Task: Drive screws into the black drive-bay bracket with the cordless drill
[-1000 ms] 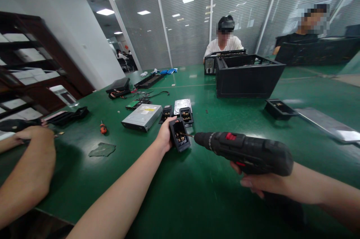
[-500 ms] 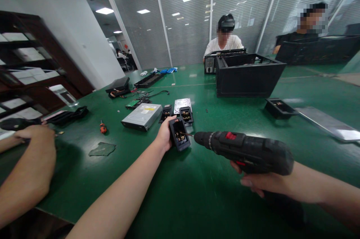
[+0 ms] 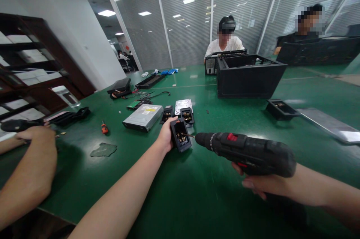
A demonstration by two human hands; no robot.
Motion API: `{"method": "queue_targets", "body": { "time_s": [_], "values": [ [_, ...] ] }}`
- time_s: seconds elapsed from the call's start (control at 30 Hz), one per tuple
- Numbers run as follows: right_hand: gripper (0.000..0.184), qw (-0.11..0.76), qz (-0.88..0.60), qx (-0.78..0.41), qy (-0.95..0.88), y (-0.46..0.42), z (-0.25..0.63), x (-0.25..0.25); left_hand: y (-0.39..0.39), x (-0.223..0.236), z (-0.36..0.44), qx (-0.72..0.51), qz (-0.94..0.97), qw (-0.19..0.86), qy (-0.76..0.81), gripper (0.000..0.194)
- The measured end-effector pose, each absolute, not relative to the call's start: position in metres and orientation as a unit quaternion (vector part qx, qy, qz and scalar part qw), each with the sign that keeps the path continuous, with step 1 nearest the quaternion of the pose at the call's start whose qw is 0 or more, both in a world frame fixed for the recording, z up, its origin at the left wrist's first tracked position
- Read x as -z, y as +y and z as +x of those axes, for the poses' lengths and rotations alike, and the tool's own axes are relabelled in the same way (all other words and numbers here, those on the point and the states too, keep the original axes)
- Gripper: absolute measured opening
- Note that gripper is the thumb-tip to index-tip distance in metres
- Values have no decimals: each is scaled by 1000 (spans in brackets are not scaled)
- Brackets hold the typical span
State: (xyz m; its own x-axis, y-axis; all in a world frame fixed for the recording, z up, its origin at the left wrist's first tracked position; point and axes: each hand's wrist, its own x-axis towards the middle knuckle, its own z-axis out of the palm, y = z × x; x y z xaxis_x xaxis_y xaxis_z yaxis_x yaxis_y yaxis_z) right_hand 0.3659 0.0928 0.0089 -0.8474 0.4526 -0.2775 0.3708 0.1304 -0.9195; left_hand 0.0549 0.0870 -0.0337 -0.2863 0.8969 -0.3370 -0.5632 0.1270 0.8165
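L grip [image 3: 166,136] is wrapped round the near-L side of a black terminal box [image 3: 179,128], tilted, open face toward the wearer, brass-coloured fittings inside; can't tell if its base touches the counter [image 3: 197,186]. R grip [image 3: 261,182] is closed round the handle of a cordless drill [image 3: 244,149], its bit [image 3: 189,136] reaching across into the box. Trigger pressed or not: can't tell.

Step in hand is prob. driving a screw in or out of the box; bit tip's contact too small to confirm. Next move prob. calls for the bit lined up w/ the screw head, steady push from R grip & a firm L grip so the box doesn't twist.

Just beyond L grip: two similar boxes [image 3: 186,116] & a hard disk drive [image 3: 183,105]. L of it: optical drive [image 3: 143,117], then orange screwdriver [image 3: 104,128]. Beyond R grip: black computer case [image 3: 249,79], w/ another box [image 3: 281,109] off to its R.
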Motion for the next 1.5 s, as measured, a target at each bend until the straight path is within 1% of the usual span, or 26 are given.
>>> {"method": "queue_targets", "body": {
  "time_s": [0.23, 0.53, 0.73, 1.1, 1.37, 1.5],
  "values": [
    [27, 35, -272, -606, -747, 94, 367, -5, 88, 36, 53, -631, 171, 577, 490, 32],
    [26, 30, -273, -608, -745, 92, 366, -9, 89, 40, 50, -630, 178, 579, 486, 35],
    [24, 29, -267, -609, -747, 92, 365, -11, 88, 37, 52, -633, 172, 578, 486, 32],
    [29, 20, -274, -602, -750, 92, 367, -10, 90, 38, 52, -630, 176, 581, 484, 32],
    [22, 23, -277, -594, -755, 91, 365, -15, 88, 36, 53, -629, 174, 578, 490, 31],
    [24, 33, -269, -602, -751, 91, 367, -11, 88, 37, 53, -629, 174, 578, 490, 31]
  ]
}}
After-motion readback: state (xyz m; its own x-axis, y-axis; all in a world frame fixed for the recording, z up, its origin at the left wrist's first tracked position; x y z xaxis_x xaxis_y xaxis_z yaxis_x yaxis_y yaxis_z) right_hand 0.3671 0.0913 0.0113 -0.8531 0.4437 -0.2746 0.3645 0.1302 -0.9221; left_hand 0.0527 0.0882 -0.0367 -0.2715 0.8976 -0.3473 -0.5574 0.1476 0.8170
